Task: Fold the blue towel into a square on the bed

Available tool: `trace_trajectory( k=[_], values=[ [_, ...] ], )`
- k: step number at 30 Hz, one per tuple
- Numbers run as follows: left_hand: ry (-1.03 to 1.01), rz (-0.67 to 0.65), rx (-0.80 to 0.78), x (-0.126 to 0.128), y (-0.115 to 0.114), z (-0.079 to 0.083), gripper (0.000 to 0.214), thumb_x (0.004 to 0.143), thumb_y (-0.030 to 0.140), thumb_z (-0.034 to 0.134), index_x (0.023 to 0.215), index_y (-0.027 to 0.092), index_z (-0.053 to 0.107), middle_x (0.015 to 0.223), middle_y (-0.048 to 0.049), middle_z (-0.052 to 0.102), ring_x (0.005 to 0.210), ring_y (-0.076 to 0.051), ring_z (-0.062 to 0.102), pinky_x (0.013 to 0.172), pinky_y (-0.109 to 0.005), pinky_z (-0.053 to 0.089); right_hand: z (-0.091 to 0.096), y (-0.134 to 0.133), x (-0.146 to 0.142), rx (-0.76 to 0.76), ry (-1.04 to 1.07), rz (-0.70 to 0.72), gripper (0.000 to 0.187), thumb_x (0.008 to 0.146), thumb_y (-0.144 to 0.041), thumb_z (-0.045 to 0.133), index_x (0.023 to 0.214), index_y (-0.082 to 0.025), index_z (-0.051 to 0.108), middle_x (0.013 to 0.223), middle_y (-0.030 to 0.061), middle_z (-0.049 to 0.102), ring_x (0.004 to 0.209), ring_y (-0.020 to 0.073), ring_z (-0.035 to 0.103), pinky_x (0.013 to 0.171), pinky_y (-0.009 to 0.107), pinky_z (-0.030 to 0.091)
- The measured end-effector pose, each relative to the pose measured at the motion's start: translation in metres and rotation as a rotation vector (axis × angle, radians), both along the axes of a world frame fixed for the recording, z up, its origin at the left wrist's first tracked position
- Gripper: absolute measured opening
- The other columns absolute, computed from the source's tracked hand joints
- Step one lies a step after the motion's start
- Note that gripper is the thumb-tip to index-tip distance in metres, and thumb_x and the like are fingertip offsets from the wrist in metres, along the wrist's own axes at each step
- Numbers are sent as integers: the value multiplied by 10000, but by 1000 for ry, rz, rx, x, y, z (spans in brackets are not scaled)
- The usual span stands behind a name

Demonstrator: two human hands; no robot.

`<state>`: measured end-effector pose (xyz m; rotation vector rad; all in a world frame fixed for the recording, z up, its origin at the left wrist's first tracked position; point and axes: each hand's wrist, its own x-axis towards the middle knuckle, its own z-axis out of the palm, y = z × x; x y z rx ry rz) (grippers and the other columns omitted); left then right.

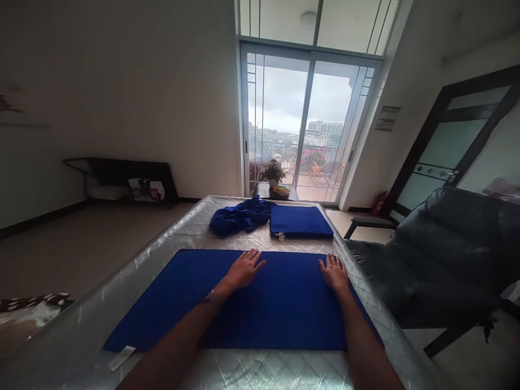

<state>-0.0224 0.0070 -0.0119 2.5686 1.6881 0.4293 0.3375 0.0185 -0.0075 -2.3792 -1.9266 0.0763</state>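
A blue cloth (280,303), like a towel, lies spread flat on the mattress (190,227), with a white label (122,358) sticking out at its near left corner. My left hand (244,268) rests open on the cloth near the middle of its far edge. Toward the far right corner, my right hand (334,272) presses flat on the same cloth, fingers stretched. Just beyond sit a folded stack of blue cloth (301,221) with a small white tag and, left of it, a crumpled blue cloth (239,215).
A dark padded armchair (442,260) stands close along the right side of the mattress. Past the far end is a small table (264,190) with a potted plant (273,172), before a glass sliding door (276,108). A black bench-like frame (134,170) stands by the left wall.
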Motion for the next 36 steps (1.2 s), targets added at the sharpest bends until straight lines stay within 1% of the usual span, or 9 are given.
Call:
trace_trajectory(
  k=[3,6,9,13,17,20,25,29,36],
  values=[
    [1,28,-93,25,2,-7,788,931,662,87,1530,187,280,1591,-92,261,1484,-221,171,1212,-417,157,-2,1,2,14,1,13,713,969,-526,142,1543,-105,193,1616,67,164,1476,218,130,1190,382,61],
    [3,68,-167,20,6,-9,805,905,693,72,1554,227,178,1611,-43,183,1493,-185,76,1215,-389,113,-3,1,3,12,5,9,725,963,-539,131,1545,-111,186,1616,57,166,1478,220,122,1193,389,56],
    [5,87,-176,-2,8,-8,827,896,709,69,1554,219,175,1611,-51,169,1494,-203,81,1211,-411,100,-2,1,3,0,4,11,732,960,-541,124,1546,-104,179,1615,58,164,1478,214,121,1195,389,55],
    [10,138,-169,-45,5,-1,844,905,710,90,1541,176,239,1606,-89,197,1492,-246,132,1207,-428,90,1,0,2,-2,-3,16,736,959,-539,123,1543,-96,185,1614,61,168,1476,217,131,1196,393,64],
    [20,238,-173,-96,-2,6,837,926,691,112,1528,129,261,1600,-120,234,1483,-266,177,1200,-437,99,-1,2,4,-11,-12,20,736,959,-538,124,1545,-94,175,1617,59,154,1479,217,120,1197,394,65],
    [34,320,-183,-135,-5,8,793,947,663,146,1523,131,268,1594,-126,255,1475,-261,204,1195,-438,96,-2,3,5,-21,-25,16,738,959,-540,132,1547,-96,154,1618,55,145,1480,217,120,1197,401,71],
    [59,446,-196,-191,-5,10,708,982,584,210,1516,123,273,1597,-136,240,1479,-261,177,1186,-430,100,0,2,5,-29,-34,20,736,957,-536,119,1549,-100,144,1618,52,147,1482,211,113,1199,396,66],
    [73,490,-194,-213,-4,8,683,987,565,214,1523,143,252,1606,-129,209,1481,-254,169,1184,-419,104,3,0,3,-38,-40,25,735,956,-531,123,1547,-96,157,1617,59,154,1482,215,116,1198,396,75],
    [110,505,-164,-216,-1,-2,736,961,627,193,1531,162,233,1611,-125,206,1485,-252,156,1187,-427,103,13,-4,-2,-75,-41,-32,709,961,-495,133,1549,-99,138,1623,51,120,1482,232,107,1194,440,75]
  ],
)
